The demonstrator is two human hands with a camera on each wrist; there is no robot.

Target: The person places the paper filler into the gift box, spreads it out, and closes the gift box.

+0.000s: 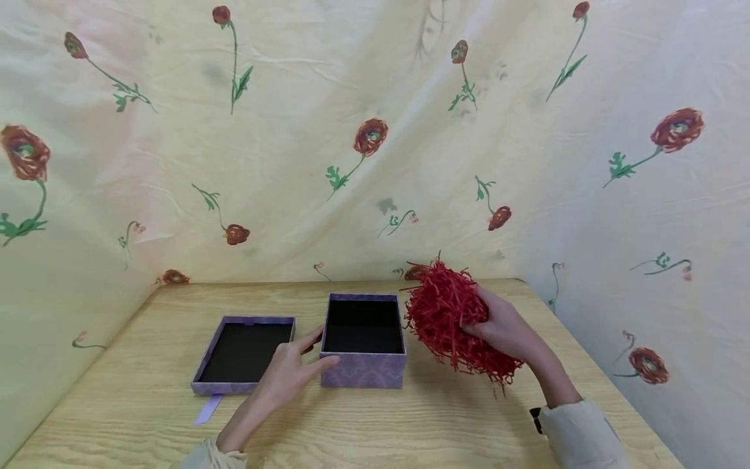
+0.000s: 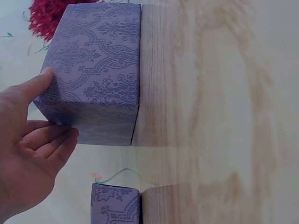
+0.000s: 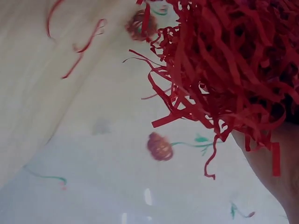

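A purple patterned box (image 1: pixel 363 370) with a black inside stands upright on the table, its top uncovered. At its near left corner is my left hand (image 1: pixel 287 374), thumb on the front face and fingers against the left side. In the left wrist view, the fingers of the left hand (image 2: pixel 28 144) curl at the side of the box (image 2: pixel 93 60). My right hand (image 1: pixel 506 326) grips a big bundle of red shredded paper (image 1: pixel 442 312), held up just right of the box. Loose strips of the shredded paper (image 3: pixel 233 70) hang down in the right wrist view and hide most of that hand.
Left of the box lies its matching lid (image 1: pixel 243 352), inner side up, with a lilac ribbon (image 1: pixel 208 409) sticking out at the front. The wooden table (image 1: pixel 351 430) ends at a flower-printed cloth (image 1: pixel 293 143) behind and at the sides.
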